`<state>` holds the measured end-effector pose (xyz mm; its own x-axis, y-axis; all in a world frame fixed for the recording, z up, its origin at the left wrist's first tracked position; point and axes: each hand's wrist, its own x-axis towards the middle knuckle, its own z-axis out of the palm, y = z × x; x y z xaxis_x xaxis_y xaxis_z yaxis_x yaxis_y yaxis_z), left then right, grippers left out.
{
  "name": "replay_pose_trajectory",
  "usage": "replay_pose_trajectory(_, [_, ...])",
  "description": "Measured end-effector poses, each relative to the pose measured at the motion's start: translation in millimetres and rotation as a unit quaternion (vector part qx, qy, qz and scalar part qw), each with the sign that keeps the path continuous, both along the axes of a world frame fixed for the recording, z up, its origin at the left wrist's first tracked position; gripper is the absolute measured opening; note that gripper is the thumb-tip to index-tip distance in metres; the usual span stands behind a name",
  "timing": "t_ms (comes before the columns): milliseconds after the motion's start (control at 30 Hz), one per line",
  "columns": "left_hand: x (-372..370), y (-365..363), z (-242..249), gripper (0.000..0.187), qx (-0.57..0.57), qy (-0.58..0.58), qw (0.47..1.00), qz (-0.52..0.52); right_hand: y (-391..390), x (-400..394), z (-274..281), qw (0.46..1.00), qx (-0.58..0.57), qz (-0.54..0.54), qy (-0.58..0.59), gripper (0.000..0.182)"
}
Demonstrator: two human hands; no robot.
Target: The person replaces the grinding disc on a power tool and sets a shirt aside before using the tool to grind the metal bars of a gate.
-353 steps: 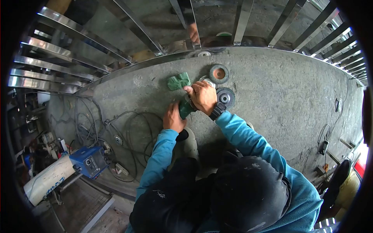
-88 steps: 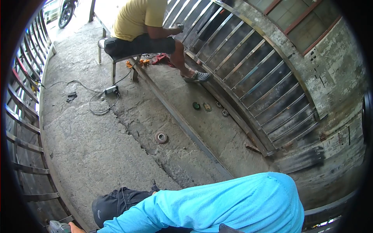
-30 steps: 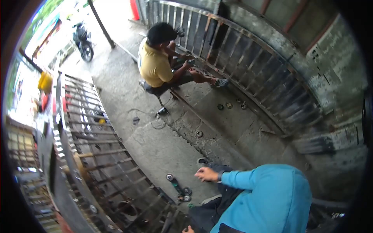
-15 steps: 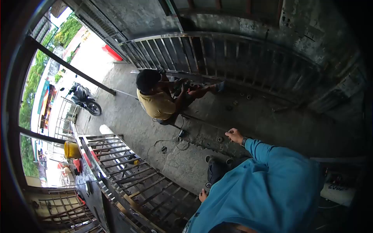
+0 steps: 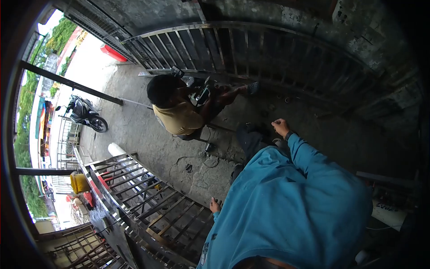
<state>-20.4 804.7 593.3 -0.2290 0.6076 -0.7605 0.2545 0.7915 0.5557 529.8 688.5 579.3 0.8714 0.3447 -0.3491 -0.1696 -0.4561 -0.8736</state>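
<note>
My right hand (image 5: pixel 281 127), with a dark band at the wrist, hangs out over the concrete floor (image 5: pixel 204 179), its fingers curled in and nothing visible in them. Lower and to the left, my left hand (image 5: pixel 215 205) shows beside my blue shirt (image 5: pixel 286 201), near the bars of a metal grille (image 5: pixel 152 197). Its small visible fingers look slightly apart, with no object seen there. My dark trouser leg (image 5: pixel 251 140) extends forward below my hands.
A seated person in a yellow shirt (image 5: pixel 177 119) holds a tool (image 5: pixel 202 96) beside a long metal railing (image 5: pixel 233 49). Cable (image 5: pixel 183 158) lies on the floor. A motorcycle (image 5: pixel 87 114), a yellow bucket (image 5: pixel 79 183) and a white roll (image 5: pixel 117 150) are on the left.
My body and leg have come forward, nearer the seated person. My right hand has risen in view, and my left hand has shifted up and left. The tool in the person's hands shows more.
</note>
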Motion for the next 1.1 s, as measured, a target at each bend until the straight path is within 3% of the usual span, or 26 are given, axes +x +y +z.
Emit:
replay_pose_trajectory(67, [-10.4, 7.1, -17.0, 0.068, -0.006, 0.039, 0.999, 0.003, 43.8, 43.4, 29.3, 1.0, -0.001, -0.019, 0.012, 0.014])
replay_pose_trajectory(133, [-24.1, 3.7, -46.0, 0.065, -0.043, 0.02, 0.993, 0.105, 100.6, 103.0, 44.0, 0.996, 0.079, -0.027, -0.005, 0.014])
replay_pose_trajectory(233, [-19.5, -17.4, -66.2, 0.058, -0.053, 0.006, 0.965, 0.256, 206.9, 217.5, 78.8, 0.99, 0.104, -0.015, -0.089, 0.014])
replay_pose_trajectory(300, [17.0, -32.6, -69.6, 0.056, -0.028, 0.063, 0.957, 0.282, 290.9, 306.2, 109.3, 0.98, 0.108, 0.006, -0.167, 0.015])
replay_pose_trajectory(467, [137.0, -48.0, -28.1, 0.055, -0.1, 0.143, 0.967, 0.184, 492.7, 488.1, 154.1, 0.952, 0.088, 0.054, -0.287, 0.027])
replay_pose_trajectory(600, [229.5, -39.5, 22.6, 0.055, -0.141, 0.175, 0.967, 0.121, 612.7, 567.4, 139.0, 0.946, 0.026, 0.125, -0.298, 0.058])
replay_pose_trajectory(667, [271.9, -29.9, 50.3, 0.055, -0.15, 0.18, 0.966, 0.11, 649.8, 573.5, 141.9, 0.979, 0.064, 0.099, -0.166, 0.072])
replay_pose_trajectory(700, [289.9, -26.2, 59.8, 0.054, -0.152, 0.182, 0.965, 0.109, 658.4, 574.3, 151.2, 0.985, 0.033, 0.139, -0.094, 0.088])
replay_pose_trajectory(800, [325.5, -21.1, 80.7, 0.054, -0.156, 0.191, 0.963, 0.106, 681.3, 575.2, 145.3, 0.978, -0.044, 0.184, -0.083, 0.089])
replay_pose_trajectory(867, [340.3, -22.6, 89.1, 0.054, -0.16, 0.197, 0.962, 0.104, 688.3, 576.2, 134.7, 0.976, -0.051, 0.175, -0.117, 0.073])
replay_pose_trajectory(1000, [356.3, -25.1, 98.4, 0.054, -0.158, 0.198, 0.962, 0.097, 747.9, 686.4, 20.0, 0.949, -0.012, 0.18, -0.258, 0.039])
replay_pose_trajectory(1100, [361.2, -26.0, 101.2, 0.054, -0.153, 0.2, 0.964, 0.086, 718.1, 705.9, 65.8, 0.898, -0.008, 0.236, -0.372, 0.017])
